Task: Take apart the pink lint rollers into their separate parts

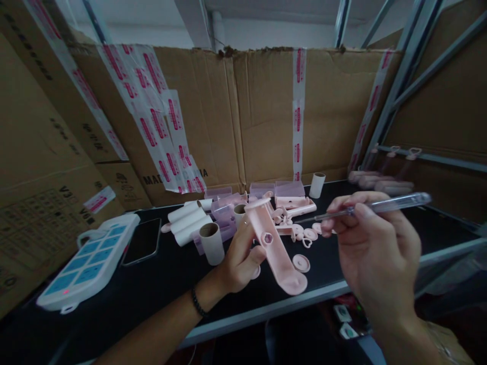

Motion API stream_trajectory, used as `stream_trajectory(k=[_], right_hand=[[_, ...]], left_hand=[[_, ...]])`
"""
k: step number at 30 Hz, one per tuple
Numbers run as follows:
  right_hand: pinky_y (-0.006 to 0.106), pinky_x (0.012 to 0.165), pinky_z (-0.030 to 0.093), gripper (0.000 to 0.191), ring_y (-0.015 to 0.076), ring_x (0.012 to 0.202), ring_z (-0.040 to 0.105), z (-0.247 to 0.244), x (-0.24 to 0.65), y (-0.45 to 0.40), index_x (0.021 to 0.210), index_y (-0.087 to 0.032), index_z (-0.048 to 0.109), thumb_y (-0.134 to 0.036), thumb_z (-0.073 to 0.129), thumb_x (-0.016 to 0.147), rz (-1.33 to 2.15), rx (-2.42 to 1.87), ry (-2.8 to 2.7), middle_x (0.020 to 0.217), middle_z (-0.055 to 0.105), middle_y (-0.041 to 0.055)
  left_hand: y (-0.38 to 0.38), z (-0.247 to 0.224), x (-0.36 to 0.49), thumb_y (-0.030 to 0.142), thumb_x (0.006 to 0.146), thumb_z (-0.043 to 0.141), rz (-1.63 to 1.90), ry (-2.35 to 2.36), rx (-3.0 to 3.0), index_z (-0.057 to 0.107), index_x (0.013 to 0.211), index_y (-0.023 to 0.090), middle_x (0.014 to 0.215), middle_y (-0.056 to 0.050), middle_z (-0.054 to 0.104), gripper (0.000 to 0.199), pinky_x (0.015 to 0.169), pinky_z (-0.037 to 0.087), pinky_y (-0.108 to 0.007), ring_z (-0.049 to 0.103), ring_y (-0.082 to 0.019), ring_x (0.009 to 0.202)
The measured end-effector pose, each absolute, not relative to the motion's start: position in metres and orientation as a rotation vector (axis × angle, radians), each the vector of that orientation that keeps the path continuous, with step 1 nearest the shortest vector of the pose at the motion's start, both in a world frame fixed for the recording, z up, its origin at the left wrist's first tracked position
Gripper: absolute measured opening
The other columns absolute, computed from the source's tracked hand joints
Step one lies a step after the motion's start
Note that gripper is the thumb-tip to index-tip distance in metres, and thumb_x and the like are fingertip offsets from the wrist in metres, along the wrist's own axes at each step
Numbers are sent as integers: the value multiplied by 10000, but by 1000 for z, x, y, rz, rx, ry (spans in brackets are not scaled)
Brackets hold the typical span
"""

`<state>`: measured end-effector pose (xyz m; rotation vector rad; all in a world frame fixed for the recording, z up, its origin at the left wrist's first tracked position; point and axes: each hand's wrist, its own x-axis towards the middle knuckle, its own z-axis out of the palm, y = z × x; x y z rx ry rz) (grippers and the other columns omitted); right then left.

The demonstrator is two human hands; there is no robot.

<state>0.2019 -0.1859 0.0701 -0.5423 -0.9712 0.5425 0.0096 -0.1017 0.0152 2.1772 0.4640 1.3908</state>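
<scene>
My left hand point(241, 258) is closed around a long pink plastic holder point(274, 248), which tilts down to the right and has a round hole near its middle. In my right hand point(375, 243) is a screwdriver point(395, 203) with a clear handle, its thin shaft pointing left above the pink parts. The tip is apart from the holder. Beyond the holder lie pink rods and small pieces, among them a heart-shaped piece point(306, 243). One pink disc point(301, 263) rests just right of the holder.
White cardboard tubes point(190, 223) lie at the left, with one tube point(212, 244) upright in front and another point(317, 185) at the back. Purple translucent boxes point(289, 189) stand behind. A power strip point(91, 261) and a phone point(142, 242) occupy the left side. Cardboard point(266, 121) walls the back.
</scene>
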Motion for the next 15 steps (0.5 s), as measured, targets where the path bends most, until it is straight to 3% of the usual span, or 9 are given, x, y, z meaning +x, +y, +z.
stream_trajectory(k=[8, 12, 15], right_hand=[[290, 695, 614, 97, 147, 737, 707, 58, 187, -182, 941, -210, 620, -144, 552, 960, 659, -479, -1059, 918, 686, 15], [286, 693, 601, 148, 133, 716, 687, 59, 190, -176, 936, -210, 623, -242, 518, 1036, 616, -438, -1129, 911, 672, 13], [318, 765, 604, 85, 162, 827, 695, 55, 193, -176, 993, -215, 626, -250, 557, 1030, 536, -449, -1188, 939, 692, 31]], left_hand=[[-97, 15, 19, 534, 977, 597, 1502, 263, 2202, 649, 1013, 219, 1007, -77, 646, 321, 841, 549, -378, 641, -237, 941], [-100, 16, 18, 556, 975, 592, 1456, 327, 2203, 676, 1050, 218, 1038, -88, 685, 356, 846, 554, -365, 655, -241, 954], [-102, 17, 16, 599, 989, 533, 1398, 355, 2219, 667, 1138, 212, 1111, -107, 703, 436, 896, 556, -383, 661, -260, 1017]])
